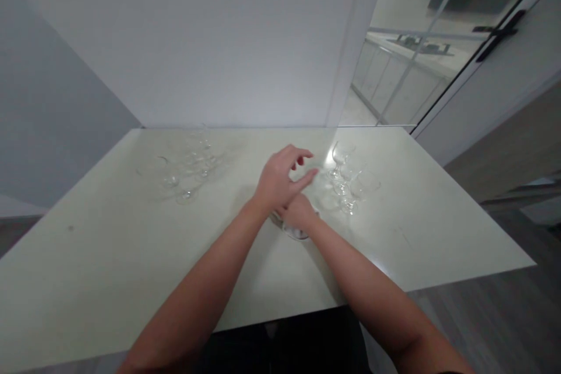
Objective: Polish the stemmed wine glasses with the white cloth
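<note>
My left hand (283, 178) hovers over the middle of the white table (109, 257), its fingers curled apart and holding nothing that I can see. My right hand (300, 210) lies just under and behind it, closed on a clear glass (294, 229) whose rim shows below the fingers. A group of several clear stemmed glasses (348, 184) stands just right of my hands. Another group of clear stemmed glasses (188, 172) stands to the far left of my hands.
The table butts against a white wall (210, 41) at the back. A glass partition (416, 70) and a door with a black handle (497, 38) are at the right. Grey floor (504, 315) lies beyond the table's right and near edges.
</note>
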The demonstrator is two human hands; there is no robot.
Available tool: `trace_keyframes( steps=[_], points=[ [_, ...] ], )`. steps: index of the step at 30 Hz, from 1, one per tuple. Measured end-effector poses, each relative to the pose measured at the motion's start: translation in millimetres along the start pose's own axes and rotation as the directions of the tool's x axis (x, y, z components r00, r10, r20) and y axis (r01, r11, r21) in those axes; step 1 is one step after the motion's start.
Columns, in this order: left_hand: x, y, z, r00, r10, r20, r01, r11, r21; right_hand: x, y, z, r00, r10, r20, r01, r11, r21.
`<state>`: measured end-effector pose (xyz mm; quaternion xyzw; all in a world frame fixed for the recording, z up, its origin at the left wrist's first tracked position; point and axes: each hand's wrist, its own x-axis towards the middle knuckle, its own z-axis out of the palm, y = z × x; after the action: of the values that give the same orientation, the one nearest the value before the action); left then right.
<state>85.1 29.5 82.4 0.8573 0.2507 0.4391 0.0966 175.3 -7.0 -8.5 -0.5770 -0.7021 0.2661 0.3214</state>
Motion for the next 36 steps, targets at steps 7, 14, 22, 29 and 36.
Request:
trace_keyframes(
  steps=[7,14,22,29,36],
  points=[
    [-80.2,-82.2,-92.4,0.511,-0.166,-0.843,0.522,0.839,0.152,-4.6,-2.8,-2.3,0.997,-0.062,-0.044,0.057,0.993,-0.106],
    [-120.3,-139.1,-97.2,0.482,-0.437,-0.760,0.614,0.787,-0.063,-4.0,5.7,2.5,0.986,0.069,-0.154,-0.068,0.998,0.010],
    [-118.6,-146.2,-86.0,0.419,-0.543,-0.728,0.665,0.729,-0.162,-9.4,-7.9,-12.4,0.960,-0.164,-0.226,0.137,0.982,-0.134],
    [-113.7,-132.7,-87.2,0.298,-0.493,-0.818,0.667,0.720,-0.191,-28.9,-25.8,-9.3,0.987,-0.156,-0.039,0.119,0.872,-0.474],
    [-88.8,-81.1,-85.9,0.568,-0.196,-0.800,0.329,0.944,0.002,-22.9,-18.9,-1.3,0.996,-0.075,-0.048,0.029,0.780,-0.626]
  ],
)
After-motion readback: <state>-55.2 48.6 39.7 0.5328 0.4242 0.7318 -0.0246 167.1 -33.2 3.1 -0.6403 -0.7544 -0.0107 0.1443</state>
